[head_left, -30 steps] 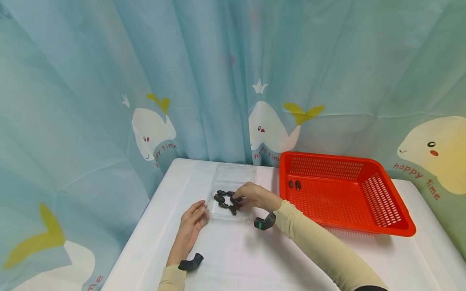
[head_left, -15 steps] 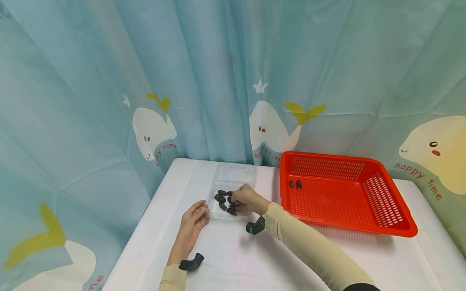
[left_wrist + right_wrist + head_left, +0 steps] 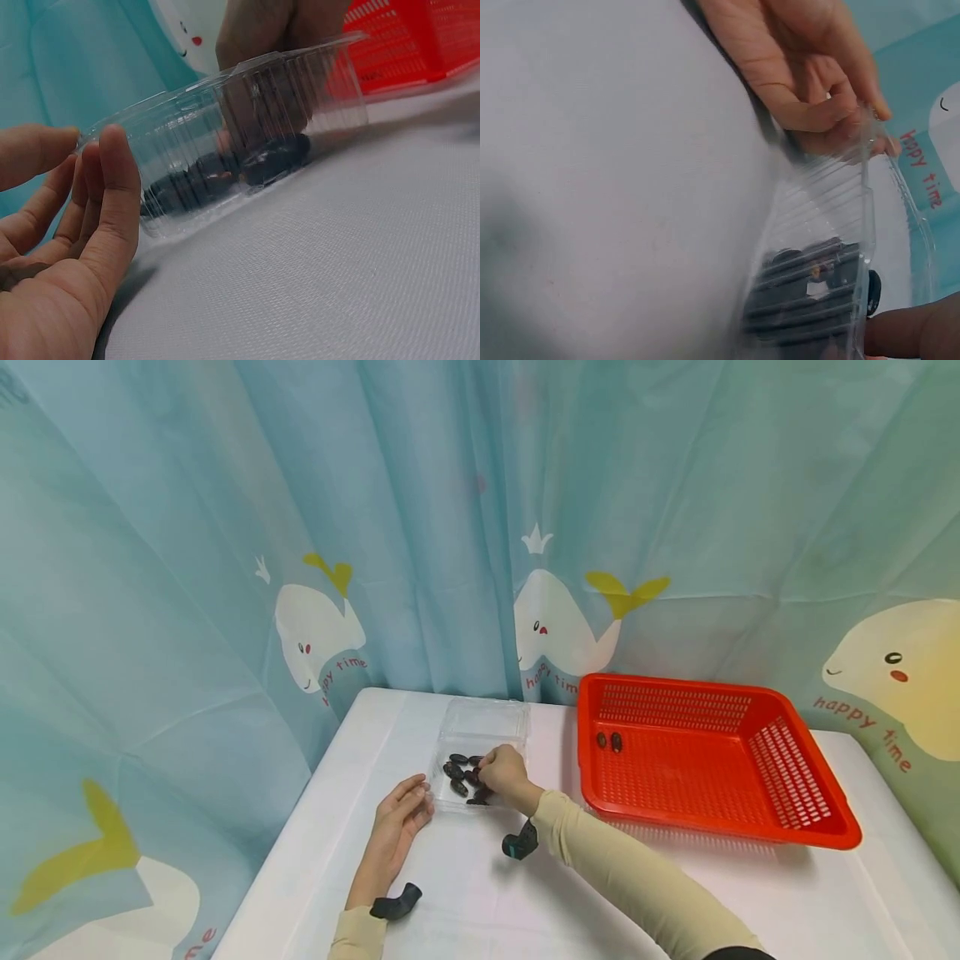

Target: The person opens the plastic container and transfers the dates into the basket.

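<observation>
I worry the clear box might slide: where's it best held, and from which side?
Probably pinch the clear box by its left rim, coming from the left, where the left hand is: that thin edge stands above the white tabletop, and the right hand reaches in from the right.

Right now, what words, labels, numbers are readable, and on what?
"happy time": curtain, left whale
"happy tim": curtain, middle whale; ending unclear
"happy time": curtain, right whale
"me": curtain, bottom-left whale; cut off
Top-left mark, curtain: too faint to read
Clear box, red basket: none legible
</observation>
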Demonstrator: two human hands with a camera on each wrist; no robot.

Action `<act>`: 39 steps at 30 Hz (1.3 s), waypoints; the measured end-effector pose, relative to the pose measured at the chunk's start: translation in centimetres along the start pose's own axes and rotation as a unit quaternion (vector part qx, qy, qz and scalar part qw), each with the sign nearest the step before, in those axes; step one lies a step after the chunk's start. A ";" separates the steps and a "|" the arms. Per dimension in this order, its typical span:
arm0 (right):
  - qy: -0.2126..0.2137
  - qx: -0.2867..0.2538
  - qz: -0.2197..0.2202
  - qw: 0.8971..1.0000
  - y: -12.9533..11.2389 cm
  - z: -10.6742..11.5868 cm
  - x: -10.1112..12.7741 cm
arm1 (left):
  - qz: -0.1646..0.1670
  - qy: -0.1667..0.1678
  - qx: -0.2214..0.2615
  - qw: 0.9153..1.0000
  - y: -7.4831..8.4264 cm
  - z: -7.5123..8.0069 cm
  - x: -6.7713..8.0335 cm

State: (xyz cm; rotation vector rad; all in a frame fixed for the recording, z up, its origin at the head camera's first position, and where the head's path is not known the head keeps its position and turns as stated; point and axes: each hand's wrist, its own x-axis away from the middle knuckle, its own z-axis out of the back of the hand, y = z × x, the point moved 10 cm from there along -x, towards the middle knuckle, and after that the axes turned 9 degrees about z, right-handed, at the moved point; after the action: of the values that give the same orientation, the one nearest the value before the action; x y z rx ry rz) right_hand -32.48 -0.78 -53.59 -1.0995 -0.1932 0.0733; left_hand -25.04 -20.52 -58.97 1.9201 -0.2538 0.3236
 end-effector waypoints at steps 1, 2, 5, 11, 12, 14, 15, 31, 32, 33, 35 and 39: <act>0.003 0.000 0.000 1.000 0.1 0.0 0.1 | 0.001 -0.002 -0.001 1.000 -0.1 0.0 0.0; 0.006 0.000 -0.001 1.000 0.1 0.0 0.1 | 0.001 -0.003 -0.005 1.000 -0.1 0.0 0.1; 0.011 0.004 0.000 1.000 0.3 -0.2 0.0 | 0.001 -0.004 -0.007 1.000 -0.1 0.0 0.0; 0.028 0.044 0.027 0.998 -0.5 0.1 -0.1 | 0.004 0.004 0.003 1.000 0.3 -0.1 -0.3; 0.032 0.052 0.029 0.998 -0.6 0.1 -0.1 | 0.005 0.005 0.005 1.000 0.3 -0.1 -0.3; 0.039 0.063 0.032 0.997 -0.6 0.2 -0.1 | 0.005 0.006 0.004 1.000 0.3 -0.1 -0.3; 0.042 0.066 0.033 0.996 -0.6 0.3 -0.1 | 0.006 0.005 0.005 1.000 0.3 -0.1 -0.3; 0.038 0.075 0.038 0.996 -0.7 0.2 0.2 | 0.006 0.000 0.016 1.000 -0.1 -0.1 -0.2; 0.035 0.071 0.036 0.996 -0.7 0.2 0.2 | 0.006 0.000 0.016 1.000 -0.1 -0.1 -0.2; 0.033 0.067 0.035 0.997 -0.7 0.2 0.2 | 0.005 0.000 0.017 1.000 -0.1 -0.1 -0.1; 0.030 0.057 0.032 0.997 -0.7 0.3 0.2 | 0.001 -0.001 0.011 1.000 0.0 -0.1 -0.1; 0.016 0.010 0.019 1.000 -0.9 0.6 0.1 | -0.003 -0.001 0.003 1.000 0.1 -0.1 -0.1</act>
State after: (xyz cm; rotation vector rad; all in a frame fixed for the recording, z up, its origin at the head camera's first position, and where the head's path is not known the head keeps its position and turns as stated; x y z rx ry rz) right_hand -32.53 -0.66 -52.57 -1.0838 -0.1417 0.0919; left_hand -25.18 -20.48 -58.87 1.9262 -0.2489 0.3191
